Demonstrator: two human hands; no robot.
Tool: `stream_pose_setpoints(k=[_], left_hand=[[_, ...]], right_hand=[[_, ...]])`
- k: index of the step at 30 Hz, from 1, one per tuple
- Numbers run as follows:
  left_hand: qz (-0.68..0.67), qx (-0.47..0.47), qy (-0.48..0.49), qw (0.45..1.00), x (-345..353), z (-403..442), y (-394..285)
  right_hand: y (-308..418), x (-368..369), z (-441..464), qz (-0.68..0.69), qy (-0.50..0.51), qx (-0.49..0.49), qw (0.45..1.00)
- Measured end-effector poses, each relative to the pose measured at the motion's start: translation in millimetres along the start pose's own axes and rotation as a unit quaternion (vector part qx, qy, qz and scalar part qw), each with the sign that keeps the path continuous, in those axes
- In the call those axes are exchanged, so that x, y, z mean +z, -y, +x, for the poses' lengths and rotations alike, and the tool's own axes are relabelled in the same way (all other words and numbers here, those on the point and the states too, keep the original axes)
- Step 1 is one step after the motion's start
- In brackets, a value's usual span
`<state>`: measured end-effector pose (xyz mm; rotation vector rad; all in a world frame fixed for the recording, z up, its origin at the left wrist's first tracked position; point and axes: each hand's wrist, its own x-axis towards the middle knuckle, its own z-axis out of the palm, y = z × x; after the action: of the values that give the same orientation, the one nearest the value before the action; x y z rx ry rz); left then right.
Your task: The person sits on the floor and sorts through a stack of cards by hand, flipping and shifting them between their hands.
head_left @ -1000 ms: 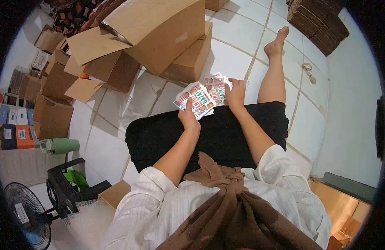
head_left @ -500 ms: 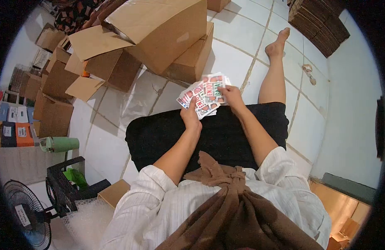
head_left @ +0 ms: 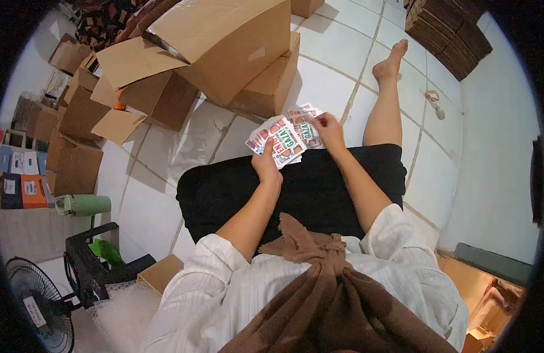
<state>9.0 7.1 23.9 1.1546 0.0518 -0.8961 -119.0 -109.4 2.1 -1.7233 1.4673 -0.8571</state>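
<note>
My left hand [head_left: 267, 167] is closed around a fanned stack of white printed cards [head_left: 279, 143], thumb on top. Red and green lettering and reddish pictures cover the top card, with "GAZA!" readable on it. More cards of the same look [head_left: 308, 130] spread out to the right, partly beneath that stack. At their right edge is my right hand [head_left: 331, 132], its fingers curled and pinching; the fingertips are a little blurred. Both hands are over the black cloth [head_left: 237, 188] across my lap.
Open cardboard boxes [head_left: 237, 53] crowd the tiled floor ahead and to the left. A green tumbler [head_left: 89, 204], a black fan [head_left: 39, 306] and bubble wrap [head_left: 128, 309] are at the left. Flattened cardboard [head_left: 445, 38] is stacked at the far right, beyond my outstretched leg [head_left: 384, 112].
The card held upright over the stack by my right hand has left that place. My right hand has shifted slightly right, and the left stack's top card now shows fully.
</note>
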Motion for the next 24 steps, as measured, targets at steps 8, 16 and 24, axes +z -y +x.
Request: stream_pose_setpoints(k=[8, 16, 24], left_hand=[[-0.02, -0.007, 0.059, 0.998, 0, -2, 4], [-0.015, 0.033, -0.013, 0.999, 2, -2, 2], [-0.034, 0.044, -0.01, 0.998, -4, 3, 6]], right_hand=[[17, 9, -22, 0.166, 0.193, 0.111, 0.961], [-56, 3, 20, 0.13, 0.128, 0.117, 0.976], [-29, 9, 3, -0.167, -0.217, -0.114, 0.955]])
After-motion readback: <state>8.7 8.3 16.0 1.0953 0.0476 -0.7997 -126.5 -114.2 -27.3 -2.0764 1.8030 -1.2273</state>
